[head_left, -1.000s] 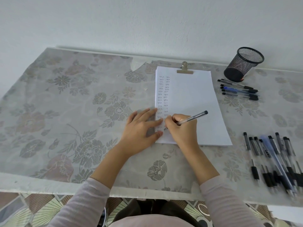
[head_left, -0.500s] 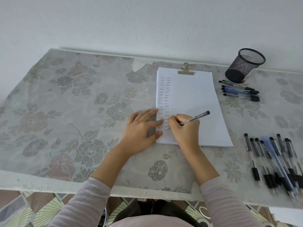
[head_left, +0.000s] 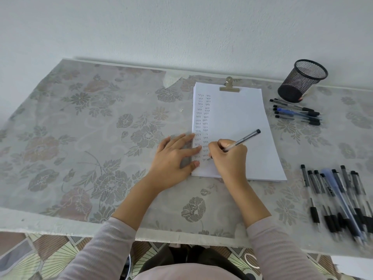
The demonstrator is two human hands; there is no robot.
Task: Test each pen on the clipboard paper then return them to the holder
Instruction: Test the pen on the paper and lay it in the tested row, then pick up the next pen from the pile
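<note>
**Two hands on the paper, one pen writing**

On my feed the right hand (head_left: 228, 156) grips a pen (head_left: 242, 140), its fingers curled round the barrel. The tip touches the paper (head_left: 242, 118) just left of the knuckles, and the capped end slants up and away to the right. The left hand (head_left: 173, 156) lies flat with straight fingers and presses the sheet's left edge, just beside the right hand. Two columns of small marks run up the paper beyond both hands to the clip (head_left: 229, 86). The holder (head_left: 302, 81) stands far beyond and to the right of the right hand. I see a few pens (head_left: 296, 112) lying just in front of it. A bigger row (head_left: 339, 199), blurred, lies well right of the right wrist.
</note>
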